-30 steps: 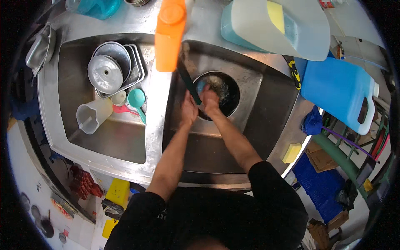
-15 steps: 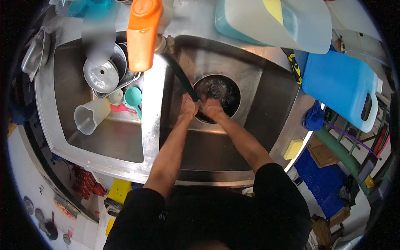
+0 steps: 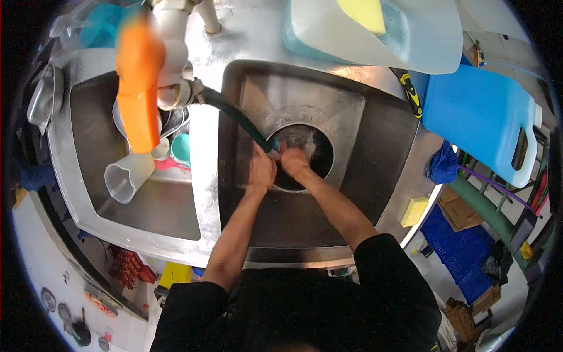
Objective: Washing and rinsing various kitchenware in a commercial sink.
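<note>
At one dark hose (image 3: 237, 114), two hands (image 3: 262, 169)

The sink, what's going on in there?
A person's bare left hand and right hand are close together at the lower end of a dark hose, in the right-hand basin of the metal sink. Water is splashing at the round opening there. Whether either hand grips the hose is hard to tell. In the left-hand basin, a see-through jug and a green scoop lie untouched.
</note>
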The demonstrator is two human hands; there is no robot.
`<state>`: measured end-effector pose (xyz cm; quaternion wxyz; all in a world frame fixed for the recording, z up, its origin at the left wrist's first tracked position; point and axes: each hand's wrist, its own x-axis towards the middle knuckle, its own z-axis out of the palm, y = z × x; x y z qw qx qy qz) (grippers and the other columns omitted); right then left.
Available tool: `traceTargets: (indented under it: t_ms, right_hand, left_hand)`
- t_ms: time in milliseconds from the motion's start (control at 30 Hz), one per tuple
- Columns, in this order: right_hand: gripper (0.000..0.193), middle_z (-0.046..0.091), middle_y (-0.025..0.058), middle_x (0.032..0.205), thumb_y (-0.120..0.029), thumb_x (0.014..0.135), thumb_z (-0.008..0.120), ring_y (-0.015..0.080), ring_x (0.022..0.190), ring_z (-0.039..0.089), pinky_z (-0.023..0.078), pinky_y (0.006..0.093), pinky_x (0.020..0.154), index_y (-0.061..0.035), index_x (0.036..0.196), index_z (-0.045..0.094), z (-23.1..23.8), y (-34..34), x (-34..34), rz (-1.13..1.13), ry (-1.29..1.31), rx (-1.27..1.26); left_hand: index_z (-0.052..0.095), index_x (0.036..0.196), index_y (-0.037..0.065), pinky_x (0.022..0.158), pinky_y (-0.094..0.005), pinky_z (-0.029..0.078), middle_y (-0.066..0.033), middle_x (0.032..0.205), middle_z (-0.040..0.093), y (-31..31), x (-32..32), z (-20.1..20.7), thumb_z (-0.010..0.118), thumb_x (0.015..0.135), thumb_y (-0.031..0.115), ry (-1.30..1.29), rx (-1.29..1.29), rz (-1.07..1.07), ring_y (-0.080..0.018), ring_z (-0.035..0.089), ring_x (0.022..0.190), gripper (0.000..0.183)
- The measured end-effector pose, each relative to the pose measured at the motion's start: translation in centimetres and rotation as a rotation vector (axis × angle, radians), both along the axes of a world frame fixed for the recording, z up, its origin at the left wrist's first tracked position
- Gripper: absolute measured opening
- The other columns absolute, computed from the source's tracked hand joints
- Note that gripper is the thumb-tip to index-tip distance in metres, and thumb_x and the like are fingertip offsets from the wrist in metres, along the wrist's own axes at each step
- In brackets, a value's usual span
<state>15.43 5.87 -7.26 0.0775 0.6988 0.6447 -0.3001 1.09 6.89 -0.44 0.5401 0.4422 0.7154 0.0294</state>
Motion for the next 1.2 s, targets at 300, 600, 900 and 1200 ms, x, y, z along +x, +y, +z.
traceTargets:
  t_ms: [300, 600, 900, 1200]
  right_hand:
    - [0.036, 0.062, 0.0277, 0.092, -0.028, 0.090, 0.046, 0.0444, 0.086, 0.061, 0.048, 0.0516, 0.077, 0.0029, 0.109, 0.046, 2.0, 0.6, 0.8, -0.001, 0.047, -0.017]
    - [0.037, 0.063, 0.0270, 0.083, -0.035, 0.094, 0.038, 0.0426, 0.084, 0.062, 0.046, 0.0506, 0.080, 0.0011, 0.100, 0.044, 2.6, 1.7, 0.7, 0.113, 0.160, -0.289]
    - [0.044, 0.063, 0.0258, 0.081, -0.032, 0.089, 0.047, 0.0418, 0.077, 0.063, 0.051, 0.0484, 0.067, 0.0027, 0.115, 0.040, 2.2, 0.8, -1.3, 0.019, 0.136, -0.083]
    - [0.046, 0.065, 0.0209, 0.078, -0.026, 0.087, 0.051, 0.0348, 0.075, 0.066, 0.052, 0.0458, 0.064, 0.0000, 0.122, 0.040, 0.5, 0.9, 0.1, 0.222, -0.043, -0.182]
  left_hand:
    - [0.030, 0.127, -0.005, 0.077, -0.0523, 0.047, -0.0306, 0.093, 0.059, 1.0, 0.7, 2.3, 0.056, 0.080, 0.010, 0.067, 0.403, -0.144, -0.0493, 0.057, 0.084, 0.056]
    - [0.048, 0.110, -0.005, 0.069, -0.0509, 0.045, -0.0248, 0.081, 0.057, -2.1, 0.5, -0.9, 0.058, 0.081, 0.012, 0.211, 0.654, -0.262, -0.0421, 0.054, 0.070, 0.035]
    - [0.025, 0.125, 0.000, 0.069, -0.0539, 0.044, -0.0320, 0.083, 0.058, -0.2, 1.0, 3.3, 0.048, 0.081, 0.004, 0.050, 0.170, -0.137, -0.0494, 0.056, 0.080, 0.049]
    - [0.023, 0.134, -0.005, 0.077, -0.0527, 0.044, -0.0324, 0.087, 0.059, -1.8, 1.1, 2.3, 0.046, 0.087, 0.009, 0.032, 0.538, -0.076, -0.0498, 0.056, 0.087, 0.054]
